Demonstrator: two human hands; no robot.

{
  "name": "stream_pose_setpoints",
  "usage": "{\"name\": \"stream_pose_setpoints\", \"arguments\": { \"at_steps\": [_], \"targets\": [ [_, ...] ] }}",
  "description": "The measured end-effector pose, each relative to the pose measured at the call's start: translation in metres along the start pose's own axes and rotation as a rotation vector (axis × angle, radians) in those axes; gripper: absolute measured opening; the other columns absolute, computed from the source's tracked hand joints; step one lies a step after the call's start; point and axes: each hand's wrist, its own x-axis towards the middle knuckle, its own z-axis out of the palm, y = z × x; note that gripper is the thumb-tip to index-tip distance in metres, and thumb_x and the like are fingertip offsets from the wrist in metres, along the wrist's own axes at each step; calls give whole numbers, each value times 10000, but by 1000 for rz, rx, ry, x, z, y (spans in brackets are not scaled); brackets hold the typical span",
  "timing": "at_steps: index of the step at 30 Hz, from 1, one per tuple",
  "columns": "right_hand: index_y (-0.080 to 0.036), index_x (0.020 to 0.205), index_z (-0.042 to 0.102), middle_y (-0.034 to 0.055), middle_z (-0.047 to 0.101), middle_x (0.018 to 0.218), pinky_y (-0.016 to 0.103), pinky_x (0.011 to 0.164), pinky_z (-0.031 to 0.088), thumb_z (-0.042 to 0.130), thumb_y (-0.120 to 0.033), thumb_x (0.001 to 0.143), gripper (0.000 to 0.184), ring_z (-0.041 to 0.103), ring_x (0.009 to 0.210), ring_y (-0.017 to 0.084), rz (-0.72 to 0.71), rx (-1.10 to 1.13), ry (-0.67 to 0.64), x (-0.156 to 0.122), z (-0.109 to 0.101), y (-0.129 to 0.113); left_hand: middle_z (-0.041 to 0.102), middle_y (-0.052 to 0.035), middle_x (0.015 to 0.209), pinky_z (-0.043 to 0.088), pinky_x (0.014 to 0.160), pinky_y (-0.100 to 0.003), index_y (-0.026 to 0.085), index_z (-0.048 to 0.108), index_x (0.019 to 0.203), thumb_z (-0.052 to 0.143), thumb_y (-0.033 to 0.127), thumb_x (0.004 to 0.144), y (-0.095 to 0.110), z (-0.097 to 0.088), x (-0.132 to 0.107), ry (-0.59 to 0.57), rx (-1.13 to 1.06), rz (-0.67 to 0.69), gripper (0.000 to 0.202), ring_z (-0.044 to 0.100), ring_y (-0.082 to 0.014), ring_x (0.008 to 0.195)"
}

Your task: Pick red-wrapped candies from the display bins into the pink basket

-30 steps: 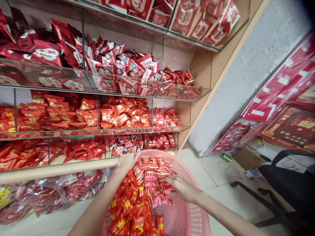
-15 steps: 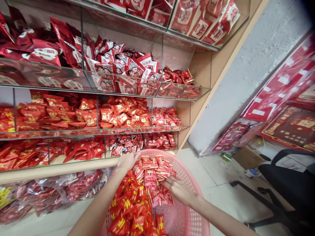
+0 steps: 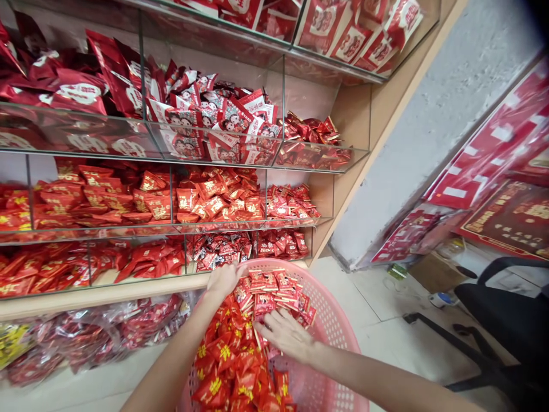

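A pink perforated plastic basket (image 3: 332, 320) sits low in front of me, heaped with small red candy packets (image 3: 231, 360). My left hand (image 3: 223, 280) is closed over the basket's far rim, next to the wooden shelf edge. My right hand (image 3: 285, 335) lies palm down on the packets in the middle of the basket, fingers stretched out and slightly spread, touching the flat red-and-white packets (image 3: 278, 286) piled at the far side.
Glass-fronted shelves (image 3: 171, 143) on the left hold several bins of red sweets and bags. Plastic bags of packets (image 3: 86, 337) lie under the wooden ledge (image 3: 103, 294). A grey wall (image 3: 429, 114), red boxes (image 3: 493, 166) and a black chair (image 3: 510, 309) stand to the right.
My right hand has slid leftward across the packets toward the basket's middle. The left hand stays on the rim. The view has shifted slightly.
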Motion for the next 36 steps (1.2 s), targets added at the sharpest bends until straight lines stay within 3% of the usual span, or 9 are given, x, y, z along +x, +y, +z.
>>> {"name": "stream_pose_setpoints", "arguments": {
  "at_steps": [5, 8, 11, 15, 18, 23, 31, 34, 36],
  "targets": [
    [-197, 1232, 378, 38, 525, 937, 323, 753, 390, 451, -111, 847, 402, 484, 858, 179, 35, 10, -43, -3, 10, -4, 675, -143, 886, 452, 724, -362, 157, 528, 1136, 127, 587, 850, -1, 0, 0, 18, 5, 9, 654, 631, -277, 854],
    [-206, 1239, 371, 31, 524, 946, 311, 739, 397, 491, -129, 829, 434, 494, 855, 181, 42, 49, -95, -2, 0, -1, 674, -141, 890, 451, 727, -356, 157, 535, 1124, 131, 587, 851, -1, 0, 0, 5, -5, 4, 650, 631, -273, 853],
    [-210, 1222, 384, 28, 518, 981, 308, 747, 400, 598, -261, 782, 492, 499, 868, 190, 65, 139, -128, -6, -16, 12, 673, -142, 889, 450, 734, -356, 152, 543, 1109, 129, 595, 847, 0, 0, -1, 7, -6, 5, 660, 630, -274, 855],
    [-191, 1128, 447, 38, 530, 990, 325, 794, 387, 624, -385, 756, 455, 496, 911, 203, 188, 189, -115, -21, -28, 35, 676, -138, 878, 457, 718, -369, 159, 543, 1100, 151, 559, 863, 0, 0, -1, 32, 9, 14, 608, 632, -282, 852],
    [-175, 1024, 499, 49, 551, 929, 341, 763, 382, 603, -397, 770, 353, 496, 883, 217, 265, 108, -118, -34, -25, 46, 678, -139, 863, 460, 704, -374, 158, 545, 1088, 163, 555, 863, -1, 2, 0, 29, 9, 20, 595, 635, -286, 838],
    [-178, 926, 526, 43, 560, 870, 350, 713, 374, 617, -399, 757, 293, 483, 831, 218, 189, 22, -134, -36, -23, 48, 677, -145, 863, 461, 699, -373, 157, 548, 1082, 137, 567, 860, -3, 4, 1, 41, 9, 26, 622, 637, -279, 828],
    [-165, 1026, 527, 72, 559, 978, 371, 798, 363, 648, -467, 708, 455, 475, 938, 234, 163, 28, -148, -34, -16, 41, 678, -137, 857, 461, 697, -365, 158, 552, 1048, 151, 563, 863, -3, 5, 1, 53, 10, 28, 599, 640, -274, 826],
    [-173, 991, 539, 68, 564, 985, 376, 828, 356, 658, -459, 702, 425, 473, 967, 239, 177, 41, -157, -38, -9, 42, 676, -139, 863, 458, 710, -362, 159, 547, 1067, 158, 566, 861, -3, 5, 0, 46, 6, 21, 600, 637, -267, 834],
    [-178, 960, 546, 58, 574, 965, 373, 834, 354, 634, -386, 748, 310, 483, 952, 230, 177, 22, -157, -39, -5, 42, 677, -136, 857, 460, 709, -363, 161, 543, 1078, 161, 563, 863, -3, 5, 0, 48, 7, 18, 595, 639, -268, 828]
  ]
}}
